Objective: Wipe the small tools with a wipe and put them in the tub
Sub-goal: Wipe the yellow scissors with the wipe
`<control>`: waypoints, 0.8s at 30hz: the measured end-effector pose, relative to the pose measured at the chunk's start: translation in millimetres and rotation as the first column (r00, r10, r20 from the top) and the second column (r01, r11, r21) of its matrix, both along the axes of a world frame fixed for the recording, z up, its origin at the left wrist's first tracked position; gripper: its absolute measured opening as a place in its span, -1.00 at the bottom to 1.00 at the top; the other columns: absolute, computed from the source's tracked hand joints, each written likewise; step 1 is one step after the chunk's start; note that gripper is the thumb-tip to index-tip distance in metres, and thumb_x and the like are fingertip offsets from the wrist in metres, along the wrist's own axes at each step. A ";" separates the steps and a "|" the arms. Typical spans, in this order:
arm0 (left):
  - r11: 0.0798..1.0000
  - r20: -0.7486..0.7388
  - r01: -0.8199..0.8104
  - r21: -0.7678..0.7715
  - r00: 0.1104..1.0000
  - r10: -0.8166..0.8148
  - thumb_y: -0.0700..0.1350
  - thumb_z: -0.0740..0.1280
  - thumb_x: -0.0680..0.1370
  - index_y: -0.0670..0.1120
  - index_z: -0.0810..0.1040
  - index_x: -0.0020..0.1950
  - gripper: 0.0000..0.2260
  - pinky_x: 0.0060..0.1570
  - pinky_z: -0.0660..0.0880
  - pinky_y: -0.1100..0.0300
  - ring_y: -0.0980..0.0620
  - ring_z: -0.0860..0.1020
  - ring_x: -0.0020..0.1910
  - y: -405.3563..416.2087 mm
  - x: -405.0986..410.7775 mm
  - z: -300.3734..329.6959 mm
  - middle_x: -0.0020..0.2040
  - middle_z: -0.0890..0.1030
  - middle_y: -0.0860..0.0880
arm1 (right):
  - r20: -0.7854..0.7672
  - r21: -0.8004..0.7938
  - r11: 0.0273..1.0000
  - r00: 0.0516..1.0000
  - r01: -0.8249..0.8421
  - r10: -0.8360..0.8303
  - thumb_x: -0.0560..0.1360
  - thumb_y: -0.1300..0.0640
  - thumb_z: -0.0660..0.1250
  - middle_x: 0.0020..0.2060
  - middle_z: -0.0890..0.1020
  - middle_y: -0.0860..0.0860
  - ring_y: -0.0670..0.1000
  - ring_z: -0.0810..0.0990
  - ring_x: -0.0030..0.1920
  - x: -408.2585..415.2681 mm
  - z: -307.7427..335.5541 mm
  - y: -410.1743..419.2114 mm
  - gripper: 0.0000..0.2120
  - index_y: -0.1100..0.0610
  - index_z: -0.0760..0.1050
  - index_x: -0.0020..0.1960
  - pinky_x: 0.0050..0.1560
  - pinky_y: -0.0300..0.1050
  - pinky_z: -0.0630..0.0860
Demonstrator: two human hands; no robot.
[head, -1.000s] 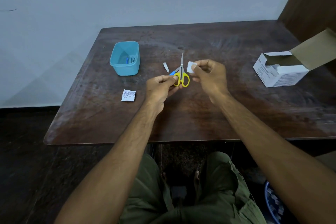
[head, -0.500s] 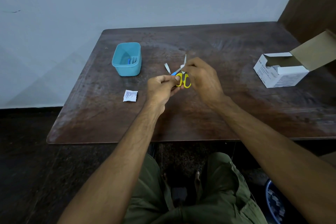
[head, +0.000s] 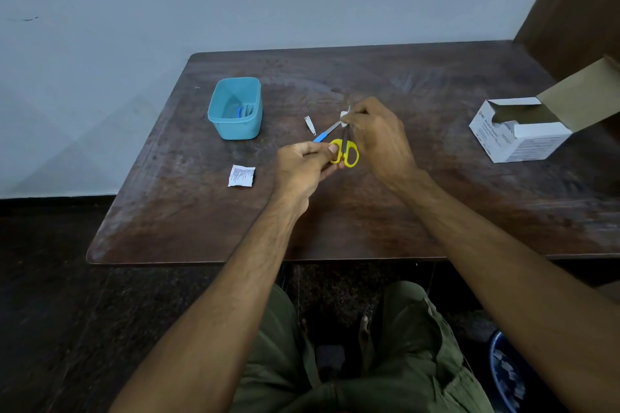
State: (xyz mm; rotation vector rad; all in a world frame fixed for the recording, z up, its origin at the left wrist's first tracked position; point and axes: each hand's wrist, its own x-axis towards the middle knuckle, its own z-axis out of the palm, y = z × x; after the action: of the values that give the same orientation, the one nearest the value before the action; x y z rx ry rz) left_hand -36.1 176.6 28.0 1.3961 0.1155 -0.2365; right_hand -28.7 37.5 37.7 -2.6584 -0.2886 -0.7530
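Observation:
My left hand [head: 307,164] grips the yellow handles of small scissors [head: 349,153] above the middle of the table. My right hand [head: 379,134] pinches a small white wipe [head: 344,118] around the scissor blades, which it mostly hides. Just behind the hands, a blue-handled tool [head: 324,133] and a small metal nail clipper [head: 309,124] lie on the dark wooden table [head: 335,211]. The teal tub [head: 235,109] stands to the left with a few small tools inside.
A torn white wipe sachet [head: 241,175] lies left of my left hand. An open white cardboard box [head: 523,131] sits at the right edge. A wall runs behind the table. A blue bin [head: 506,375] is on the floor at lower right.
My right hand brought the wipe from beside the scissors onto the blades and has slid it up along them. My left hand kept hold of the handles.

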 end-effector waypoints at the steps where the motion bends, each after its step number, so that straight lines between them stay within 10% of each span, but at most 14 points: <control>1: 1.000 0.004 0.003 -0.001 1.000 -0.003 -0.26 0.38 0.52 -0.19 0.60 -0.16 -0.94 -0.26 0.57 0.30 0.06 0.65 -0.35 -0.2 -0.5 0.1 -0.29 0.66 -0.06 | -0.017 0.022 0.999 0.999 0.038 -0.038 0.47 0.40 0.24 -0.03 0.56 0.22 0.19 0.51 -0.04 1.4 2.4 -1.0 -0.81 0.30 0.59 -0.01 -0.10 -0.06 0.40; 24: 0.996 0.018 -0.041 -0.075 0.999 0.043 -0.32 0.30 0.56 -0.20 0.59 -0.14 -0.88 -0.22 0.60 0.31 0.10 0.64 -0.35 -6.2 2.5 -1.7 -0.35 0.66 -0.01 | -0.037 0.060 0.998 0.999 0.010 -0.007 0.38 0.22 0.26 -0.14 0.60 0.14 0.21 0.56 -0.15 -25.2 -7.3 13.3 -0.76 0.20 0.65 -0.04 -0.30 0.02 0.53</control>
State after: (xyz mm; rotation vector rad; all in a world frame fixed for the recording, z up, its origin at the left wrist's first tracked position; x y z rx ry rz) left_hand -33.6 170.4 26.3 1.3203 0.1186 -0.1901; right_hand -54.0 50.8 30.4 -2.6148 -0.2413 -0.7038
